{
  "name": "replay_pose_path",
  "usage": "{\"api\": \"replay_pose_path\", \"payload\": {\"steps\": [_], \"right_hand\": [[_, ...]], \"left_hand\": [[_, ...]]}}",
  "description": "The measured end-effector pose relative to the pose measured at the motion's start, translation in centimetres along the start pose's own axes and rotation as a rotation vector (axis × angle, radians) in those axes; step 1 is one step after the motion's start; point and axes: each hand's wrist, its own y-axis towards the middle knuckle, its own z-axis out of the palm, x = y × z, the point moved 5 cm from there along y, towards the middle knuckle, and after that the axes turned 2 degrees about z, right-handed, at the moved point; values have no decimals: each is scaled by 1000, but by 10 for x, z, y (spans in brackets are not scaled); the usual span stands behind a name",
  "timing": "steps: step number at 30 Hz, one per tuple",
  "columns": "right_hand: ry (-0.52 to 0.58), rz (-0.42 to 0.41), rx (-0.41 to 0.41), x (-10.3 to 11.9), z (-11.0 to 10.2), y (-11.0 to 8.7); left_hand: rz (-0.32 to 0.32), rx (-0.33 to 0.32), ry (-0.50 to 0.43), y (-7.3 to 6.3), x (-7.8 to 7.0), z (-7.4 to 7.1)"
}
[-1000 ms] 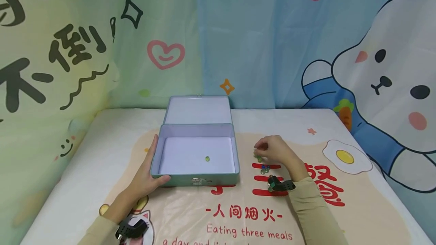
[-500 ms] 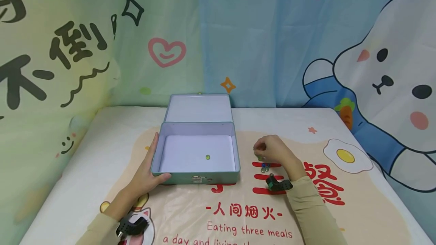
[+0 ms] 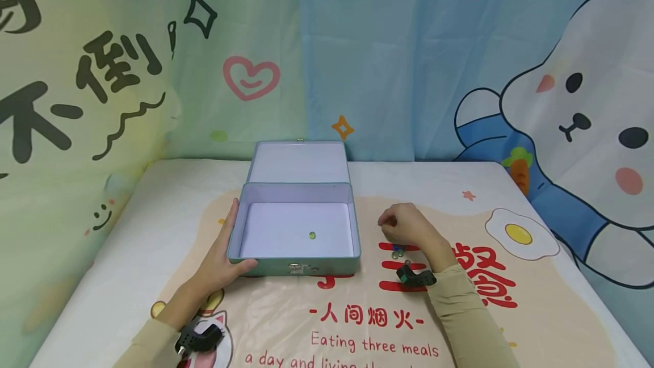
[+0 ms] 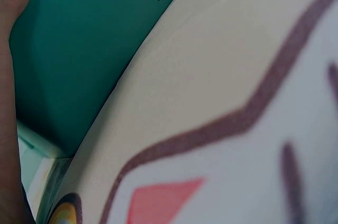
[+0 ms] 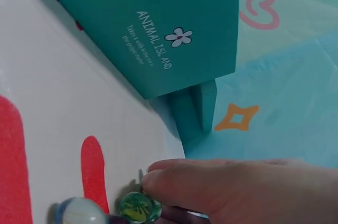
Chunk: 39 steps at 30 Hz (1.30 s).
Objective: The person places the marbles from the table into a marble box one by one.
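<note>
An open green tin box (image 3: pixel 306 267) with a pale inside stands on the table, its lid (image 3: pixel 298 162) leaning back. Inside lies one green marble (image 3: pixel 312 235). My left hand (image 3: pixel 221 263) holds the tin's front left corner, fingers along the side and thumb on the front. To the right of the tin, my right hand (image 3: pixel 407 226) is low over the tablecloth with bent fingers. In the right wrist view its fingertips pinch a green marble (image 5: pixel 139 206), which the head view hides. A pale marble (image 5: pixel 82 213) lies beside it. Several marbles (image 3: pixel 398 251) sit below the hand.
A printed tablecloth (image 3: pixel 357 300) with red lettering and a fried egg picture covers the table. Behind it hangs a patterned curtain (image 3: pixel 357 61). Dark wrist cameras (image 3: pixel 414 277) are strapped to both wrists.
My right hand has shifted slightly left, and the green marble seen under its fingers earlier is now out of sight in the head view. The left hand and tin stay put.
</note>
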Motion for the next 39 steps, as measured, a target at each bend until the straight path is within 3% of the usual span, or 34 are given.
{"api": "replay_pose_path", "payload": {"steps": [11, 26, 39], "right_hand": [[-46, -45, -45, 3, -1, -1], [-21, 12, 2, -3, 1, 2], [-22, 13, -21, -1, -3, 1]], "left_hand": [[-12, 8, -7, 0, -2, 0], [-27, 8, 13, 0, -1, 0], [-26, 7, 10, 0, -1, -1]]}}
